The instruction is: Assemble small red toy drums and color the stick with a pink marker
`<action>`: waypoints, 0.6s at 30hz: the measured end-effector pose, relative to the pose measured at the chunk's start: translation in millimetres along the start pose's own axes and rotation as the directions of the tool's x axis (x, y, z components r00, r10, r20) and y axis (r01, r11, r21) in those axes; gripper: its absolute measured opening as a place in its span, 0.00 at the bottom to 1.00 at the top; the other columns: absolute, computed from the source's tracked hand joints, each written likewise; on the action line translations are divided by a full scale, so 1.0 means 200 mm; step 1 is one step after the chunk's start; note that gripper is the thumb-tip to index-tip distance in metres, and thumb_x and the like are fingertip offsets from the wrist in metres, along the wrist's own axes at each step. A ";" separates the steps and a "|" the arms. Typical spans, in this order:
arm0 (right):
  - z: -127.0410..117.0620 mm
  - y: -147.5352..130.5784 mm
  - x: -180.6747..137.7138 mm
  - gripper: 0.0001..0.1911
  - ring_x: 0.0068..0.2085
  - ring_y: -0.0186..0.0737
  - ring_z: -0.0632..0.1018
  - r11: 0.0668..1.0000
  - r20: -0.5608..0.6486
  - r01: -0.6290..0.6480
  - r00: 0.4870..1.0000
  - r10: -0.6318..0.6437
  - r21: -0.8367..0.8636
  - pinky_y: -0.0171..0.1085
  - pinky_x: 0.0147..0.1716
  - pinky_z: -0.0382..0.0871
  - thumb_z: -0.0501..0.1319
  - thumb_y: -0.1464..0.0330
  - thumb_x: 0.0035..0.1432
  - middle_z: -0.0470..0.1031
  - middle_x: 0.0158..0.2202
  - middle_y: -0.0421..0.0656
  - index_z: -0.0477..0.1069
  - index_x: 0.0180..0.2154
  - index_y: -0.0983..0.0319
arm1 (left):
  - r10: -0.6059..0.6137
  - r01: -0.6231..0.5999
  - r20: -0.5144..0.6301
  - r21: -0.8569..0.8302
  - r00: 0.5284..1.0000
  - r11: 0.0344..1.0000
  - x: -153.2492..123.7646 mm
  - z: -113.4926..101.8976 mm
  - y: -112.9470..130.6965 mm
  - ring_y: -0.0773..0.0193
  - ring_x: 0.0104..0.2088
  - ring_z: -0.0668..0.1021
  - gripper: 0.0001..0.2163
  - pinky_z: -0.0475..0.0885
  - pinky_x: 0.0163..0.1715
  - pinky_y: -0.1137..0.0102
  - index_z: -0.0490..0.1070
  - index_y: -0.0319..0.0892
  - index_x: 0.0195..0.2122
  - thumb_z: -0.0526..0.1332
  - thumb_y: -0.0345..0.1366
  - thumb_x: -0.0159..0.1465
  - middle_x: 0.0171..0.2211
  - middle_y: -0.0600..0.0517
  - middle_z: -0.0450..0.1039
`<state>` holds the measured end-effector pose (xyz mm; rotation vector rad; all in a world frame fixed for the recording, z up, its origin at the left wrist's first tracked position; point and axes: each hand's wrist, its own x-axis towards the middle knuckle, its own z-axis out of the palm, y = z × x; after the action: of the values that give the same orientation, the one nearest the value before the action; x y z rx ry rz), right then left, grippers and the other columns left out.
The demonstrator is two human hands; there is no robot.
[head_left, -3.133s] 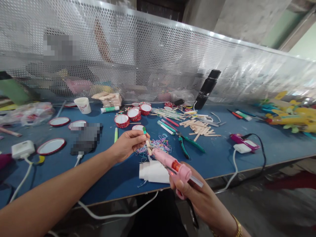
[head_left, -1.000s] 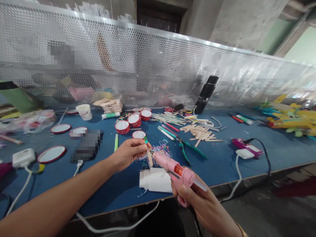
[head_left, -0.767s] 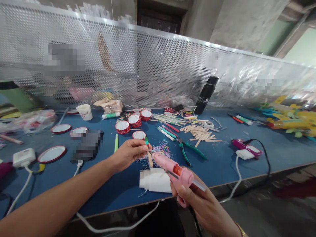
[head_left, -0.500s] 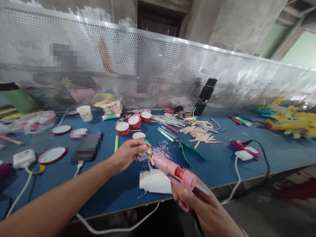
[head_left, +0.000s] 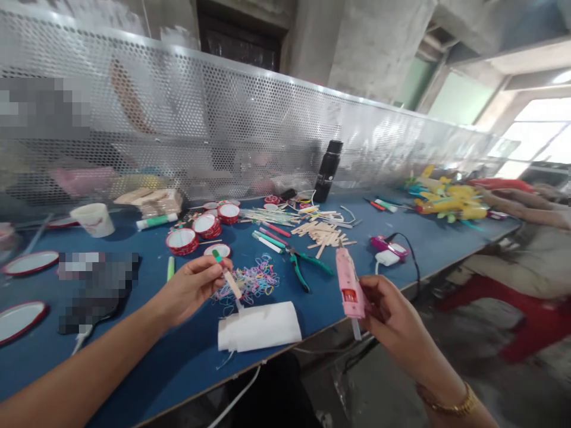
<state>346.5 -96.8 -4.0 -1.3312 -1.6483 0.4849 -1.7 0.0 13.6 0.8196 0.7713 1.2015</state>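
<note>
Along a blue table point(head_left: 178, 365), backed by a perforated metal screen point(head_left: 267, 125), red-rimmed white discs point(head_left: 30, 263) lie at the far left, near a white cup point(head_left: 92, 220) and a partly blurred dark device point(head_left: 118, 294) with a white cable. The left hand point(head_left: 190, 291) is closed in a pinch, thumb against fingers, on a flat wooden stick point(head_left: 232, 283) — its green end shows above the fingertips, its bare end slants right and nearer. Beyond are stacked red-and-white rounds point(head_left: 182, 239). Right of the hand spread tangled coloured bands point(head_left: 263, 274), with a white bundle point(head_left: 263, 327) on the near side. Next come pens point(head_left: 270, 238), green-handled pliers point(head_left: 300, 273), loose wooden sticks point(head_left: 323, 233) and, farther back, a black bottle point(head_left: 329, 169). The right hand point(head_left: 392, 318), fingers curled, grips a pink glue gun point(head_left: 347, 279) by the table's near edge — nozzle pointing far, well apart from the held stick. Farther right sit a purple device point(head_left: 389, 248) and a yellow bundle point(head_left: 450, 202), then another person's arm point(head_left: 513, 203).
</note>
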 end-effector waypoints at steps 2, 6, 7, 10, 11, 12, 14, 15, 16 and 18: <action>-0.05 0.09 0.02 0.14 0.42 0.43 0.75 0.971 -0.084 -0.001 0.996 -0.020 -0.241 0.40 0.41 0.69 0.59 0.69 0.54 0.72 0.42 0.45 0.66 0.45 0.58 | -0.017 0.017 -0.019 -0.018 1.000 1.000 0.00 0.00 0.00 0.70 0.25 0.76 0.13 0.75 0.23 0.78 0.77 0.36 0.23 0.79 0.30 0.39 0.30 0.48 0.79; -0.13 0.22 0.09 0.15 0.45 0.49 0.74 0.822 -0.098 0.041 0.988 -0.117 -0.568 0.46 0.47 0.67 0.57 0.71 0.51 0.73 0.43 0.48 0.67 0.43 0.60 | -0.042 0.042 -0.042 -0.009 0.998 0.999 0.01 0.00 0.00 0.68 0.25 0.77 0.11 0.77 0.23 0.77 0.77 0.37 0.23 0.78 0.27 0.41 0.28 0.48 0.79; -0.15 0.25 0.11 0.15 0.45 0.50 0.74 0.783 -0.088 0.033 0.990 -0.111 -0.622 0.47 0.47 0.66 0.56 0.71 0.51 0.74 0.43 0.48 0.67 0.43 0.61 | -0.041 0.041 -0.039 -0.009 0.998 0.999 0.01 0.00 0.00 0.67 0.25 0.78 0.10 0.77 0.23 0.77 0.77 0.37 0.23 0.77 0.27 0.42 0.28 0.48 0.79; -0.16 0.31 0.16 0.16 0.46 0.51 0.74 0.685 -0.060 0.013 0.995 -0.083 -0.728 0.48 0.47 0.66 0.56 0.72 0.52 0.74 0.43 0.49 0.69 0.44 0.61 | -0.039 0.039 -0.021 -0.018 0.999 0.999 0.01 -0.01 -0.01 0.67 0.27 0.79 0.09 0.78 0.25 0.77 0.78 0.38 0.24 0.76 0.26 0.44 0.29 0.50 0.79; -0.15 0.33 0.17 0.16 0.47 0.52 0.74 0.660 -0.053 0.009 0.996 -0.074 -0.751 0.48 0.47 0.66 0.56 0.72 0.52 0.74 0.44 0.49 0.69 0.44 0.61 | -0.041 0.041 -0.014 -0.012 0.999 0.999 0.00 -0.02 -0.01 0.67 0.28 0.79 0.09 0.78 0.26 0.77 0.78 0.38 0.25 0.76 0.27 0.44 0.29 0.50 0.79; -0.14 0.35 0.18 0.17 0.47 0.52 0.74 0.641 -0.050 0.005 0.996 -0.068 -0.768 0.48 0.46 0.66 0.56 0.72 0.52 0.74 0.44 0.49 0.70 0.45 0.60 | -0.050 0.050 -0.013 0.001 0.999 0.999 0.00 -0.02 -0.01 0.68 0.27 0.79 0.10 0.78 0.27 0.77 0.78 0.37 0.25 0.77 0.28 0.44 0.29 0.50 0.79; -0.12 0.39 0.18 0.17 0.47 0.52 0.75 0.629 -0.029 0.015 0.998 -0.059 -0.777 0.48 0.45 0.66 0.56 0.72 0.51 0.74 0.43 0.49 0.71 0.45 0.60 | -0.060 0.060 0.008 0.007 0.998 0.998 -0.01 -0.01 -0.01 0.69 0.26 0.79 0.11 0.78 0.27 0.77 0.78 0.37 0.25 0.78 0.30 0.42 0.29 0.50 0.80; -0.10 0.41 0.18 0.17 0.46 0.52 0.75 0.636 -0.020 0.023 0.998 -0.060 -0.771 0.48 0.45 0.67 0.55 0.72 0.51 0.75 0.43 0.49 0.71 0.44 0.60 | -0.061 0.061 0.022 0.008 0.998 0.998 -0.01 -0.01 -0.01 0.70 0.26 0.78 0.11 0.78 0.27 0.78 0.78 0.37 0.25 0.78 0.31 0.42 0.30 0.50 0.80; -0.09 0.43 0.17 0.17 0.46 0.52 0.75 0.643 -0.014 0.030 0.998 -0.064 -0.766 0.48 0.45 0.67 0.55 0.71 0.52 0.75 0.43 0.49 0.71 0.44 0.60 | -0.065 0.065 0.027 0.015 0.997 0.998 -0.01 -0.01 -0.01 0.71 0.26 0.78 0.12 0.78 0.27 0.79 0.78 0.37 0.25 0.78 0.32 0.42 0.30 0.51 0.79; -0.07 0.46 0.17 0.16 0.45 0.52 0.76 0.652 -0.014 0.035 0.997 -0.071 -0.758 0.48 0.45 0.67 0.54 0.70 0.53 0.75 0.42 0.49 0.71 0.44 0.60 | -0.076 0.074 0.036 0.032 0.997 0.997 -0.02 -0.01 -0.01 0.72 0.25 0.78 0.13 0.77 0.26 0.79 0.79 0.36 0.26 0.79 0.33 0.42 0.28 0.51 0.79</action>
<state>409.2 -39.5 -54.1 -1.8580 -1.9332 -0.3471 -3.4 -3.9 10.6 0.8291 0.7854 1.1072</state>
